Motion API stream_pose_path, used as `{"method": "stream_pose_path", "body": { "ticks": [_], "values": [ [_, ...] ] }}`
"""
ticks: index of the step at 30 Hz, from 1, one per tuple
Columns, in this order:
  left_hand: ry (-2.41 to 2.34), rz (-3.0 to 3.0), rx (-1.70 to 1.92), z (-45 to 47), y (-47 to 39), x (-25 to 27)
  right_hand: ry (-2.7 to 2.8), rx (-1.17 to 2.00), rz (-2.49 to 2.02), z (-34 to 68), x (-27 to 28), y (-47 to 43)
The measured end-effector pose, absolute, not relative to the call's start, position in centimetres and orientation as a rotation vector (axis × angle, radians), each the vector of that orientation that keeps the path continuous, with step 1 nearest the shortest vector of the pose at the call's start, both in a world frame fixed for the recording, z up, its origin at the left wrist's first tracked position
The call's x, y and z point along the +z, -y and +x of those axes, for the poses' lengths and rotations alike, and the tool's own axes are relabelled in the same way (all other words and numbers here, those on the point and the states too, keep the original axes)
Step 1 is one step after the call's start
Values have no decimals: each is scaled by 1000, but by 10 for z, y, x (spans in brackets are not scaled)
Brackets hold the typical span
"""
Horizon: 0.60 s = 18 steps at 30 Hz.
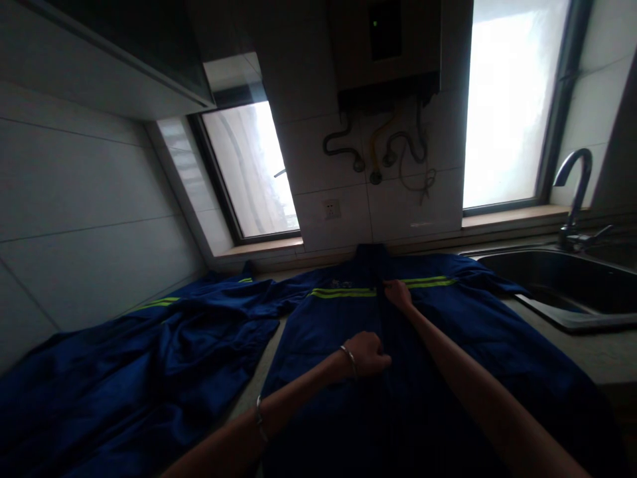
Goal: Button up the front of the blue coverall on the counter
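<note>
- Head view, garment: a dark blue work jacket [438, 372] lies spread flat, front up, on a kitchen counter [597, 348], with its collar toward the tiled wall and its hem toward the viewer. Paired yellow-green reflective stripes [343, 292] cross the chest on either side of the centre front placket. One sleeve extends to the left, crumpled into folds over the counter, and bears a matching stripe near the wall.
- Head view, left hand: the left hand [365, 354] rests on the placket at mid-chest, wrist bent, a thin bracelet [350, 358] on the wrist. Its fingers are curled in, closed on the fabric at the placket edge.
- Head view, right hand: the right hand [398, 293] reaches farther, forearm extended, to the placket at stripe level just below the collar. Its fingers are bunched narrow against the cloth; whether they pinch it cannot be told in the dim light.
- Head view, surroundings: a steel sink [557, 292] with a curved tap [574, 192] lies right of the jacket, touching its shoulder edge; two bright windows flank a wall-mounted water heater [385, 46].
</note>
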State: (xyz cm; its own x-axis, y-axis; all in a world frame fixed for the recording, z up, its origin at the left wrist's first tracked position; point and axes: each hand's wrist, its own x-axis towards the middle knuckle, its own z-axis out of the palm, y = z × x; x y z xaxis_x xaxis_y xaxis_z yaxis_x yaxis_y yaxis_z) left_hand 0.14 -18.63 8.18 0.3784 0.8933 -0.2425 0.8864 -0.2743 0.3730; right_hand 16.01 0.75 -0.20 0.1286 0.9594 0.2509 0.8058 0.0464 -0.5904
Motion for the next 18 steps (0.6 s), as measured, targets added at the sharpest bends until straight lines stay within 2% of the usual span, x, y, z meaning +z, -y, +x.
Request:
{"method": "stream_pose_path", "body": {
  "ticks": [4, 10, 14, 18],
  "values": [
    [-1390, 2136, -112, 2, 193, 84, 1686, 327, -1775, 163, -5, -12],
    [-1476, 2751, -216, 11, 232, 49, 1682, 341, -1762, 164, -8, -15],
    [-1261, 2867, -371, 19, 249, 38, 1674, 359, -1768, 163, -8, -16],
    [-1397, 2801, -119, 12, 199, 53, 1668, 396, -1778, 164, -7, -18]
  ]
}}
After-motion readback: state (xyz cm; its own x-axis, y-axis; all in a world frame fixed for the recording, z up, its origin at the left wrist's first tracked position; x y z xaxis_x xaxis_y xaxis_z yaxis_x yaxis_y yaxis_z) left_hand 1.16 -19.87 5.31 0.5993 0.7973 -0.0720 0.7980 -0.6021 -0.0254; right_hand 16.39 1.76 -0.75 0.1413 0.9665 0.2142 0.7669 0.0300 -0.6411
